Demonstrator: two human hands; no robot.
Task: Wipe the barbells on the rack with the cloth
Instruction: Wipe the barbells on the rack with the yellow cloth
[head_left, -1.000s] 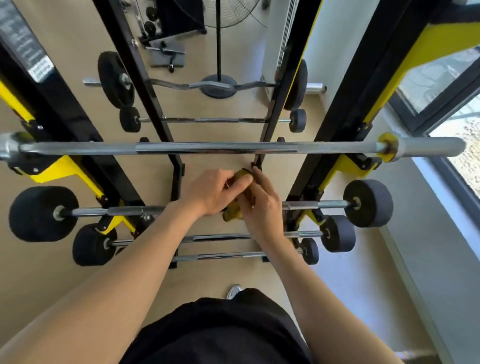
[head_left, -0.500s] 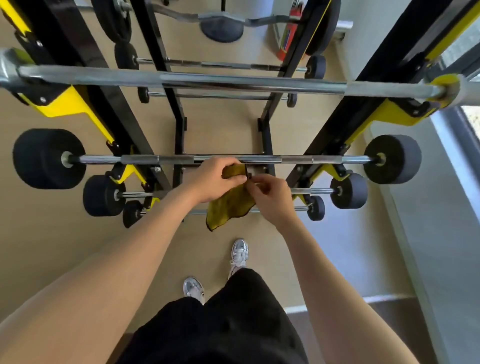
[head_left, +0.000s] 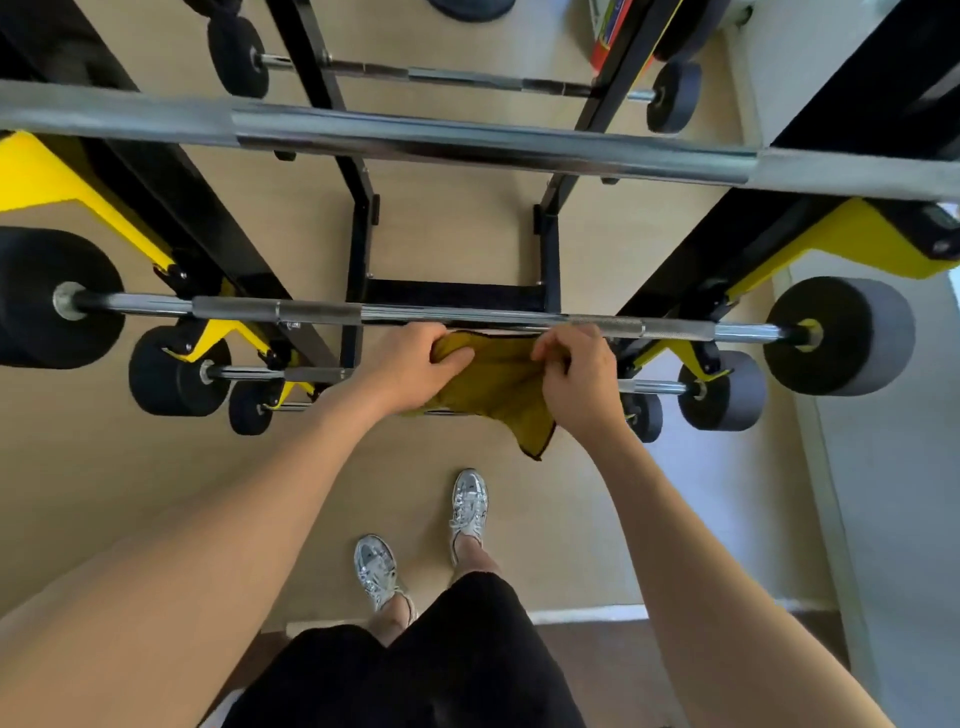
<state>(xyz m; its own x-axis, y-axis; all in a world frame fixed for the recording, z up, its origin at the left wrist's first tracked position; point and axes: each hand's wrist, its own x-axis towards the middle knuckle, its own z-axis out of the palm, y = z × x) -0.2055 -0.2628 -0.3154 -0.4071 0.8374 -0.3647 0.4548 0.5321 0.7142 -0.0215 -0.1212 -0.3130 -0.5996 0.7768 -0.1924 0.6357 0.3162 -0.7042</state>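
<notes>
At centre frame our left hand (head_left: 415, 364) and right hand (head_left: 576, 374) sit apart. Each pinches an upper edge of the mustard-yellow cloth (head_left: 493, 389), pulling it taut just beneath the knurled chrome barbell with black end weights (head_left: 322, 312). We judge it is spread this way to wrap the shaft. Whether it touches yet, we cannot tell. The black-and-yellow steel rack (head_left: 857, 239) cradles that bar. Our hands hide the lower bars' middles, and the thick steel bar (head_left: 467, 140) across the top runs off both edges.

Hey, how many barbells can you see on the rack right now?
5: a thick chrome bar crossing the top, a far barbell beyond it, and three stacked near the cloth: upper barbell, middle barbell, lowest barbell. More may be cut off above.
</notes>
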